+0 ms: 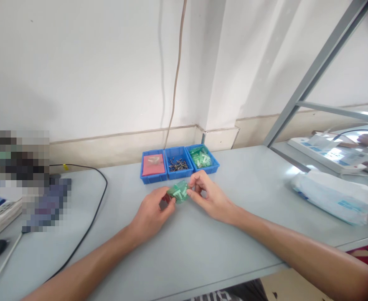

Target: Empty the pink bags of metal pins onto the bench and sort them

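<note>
— The left hand [154, 209]: is anything held by it?
— A green packet [179, 192] is pinched between its thumb and fingers, over the table [184, 246]; the packet's right edge is pinched by the right hand [209, 194].
— And what is done, what left?
— Pale strips [180, 193] seem already enclosed; whether the packet is sealed cannot be told. It is not yet set down, and similar green pieces [201, 158] are left in the rightmost blue bin [210, 169].
</note>
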A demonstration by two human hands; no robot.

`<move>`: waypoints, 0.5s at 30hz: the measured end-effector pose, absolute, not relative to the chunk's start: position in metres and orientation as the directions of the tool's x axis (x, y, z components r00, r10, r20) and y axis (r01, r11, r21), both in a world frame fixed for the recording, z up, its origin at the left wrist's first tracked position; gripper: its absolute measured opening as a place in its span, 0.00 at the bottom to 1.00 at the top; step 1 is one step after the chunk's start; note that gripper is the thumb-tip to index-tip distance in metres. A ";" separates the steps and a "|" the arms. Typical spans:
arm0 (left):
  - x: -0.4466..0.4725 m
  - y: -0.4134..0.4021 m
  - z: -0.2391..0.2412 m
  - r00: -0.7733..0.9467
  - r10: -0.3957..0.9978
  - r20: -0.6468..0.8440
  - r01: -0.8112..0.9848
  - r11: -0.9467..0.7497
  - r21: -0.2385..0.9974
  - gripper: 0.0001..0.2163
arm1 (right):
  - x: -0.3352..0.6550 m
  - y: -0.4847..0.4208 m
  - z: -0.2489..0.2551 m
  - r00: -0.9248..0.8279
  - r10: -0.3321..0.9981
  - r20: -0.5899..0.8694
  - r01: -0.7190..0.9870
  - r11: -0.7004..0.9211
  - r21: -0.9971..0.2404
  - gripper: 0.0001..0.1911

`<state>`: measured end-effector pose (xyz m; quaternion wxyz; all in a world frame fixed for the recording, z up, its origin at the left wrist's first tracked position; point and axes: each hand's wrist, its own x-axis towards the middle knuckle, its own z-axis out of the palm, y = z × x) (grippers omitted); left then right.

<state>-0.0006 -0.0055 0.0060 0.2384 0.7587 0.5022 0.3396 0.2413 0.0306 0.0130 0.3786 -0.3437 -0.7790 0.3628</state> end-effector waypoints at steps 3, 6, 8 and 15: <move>-0.001 -0.005 0.008 0.273 0.918 0.288 0.603 -0.397 0.692 0.10 | 0.242 0.030 0.016 -0.481 0.799 0.361 0.277 0.529 -0.802 0.05; -0.001 -0.005 0.009 0.282 0.910 0.304 0.582 -0.414 0.700 0.12 | 0.243 0.029 0.019 -0.499 0.780 0.377 0.288 0.559 -0.777 0.02; -0.001 -0.005 0.009 0.281 0.909 0.308 0.574 -0.417 0.705 0.12 | 0.243 0.029 0.022 -0.509 0.777 0.371 0.291 0.561 -0.775 0.03; 0.001 -0.005 0.010 0.246 0.928 0.279 0.603 -0.372 0.706 0.12 | 0.243 0.032 0.021 -0.517 0.784 0.343 0.279 0.533 -0.799 0.08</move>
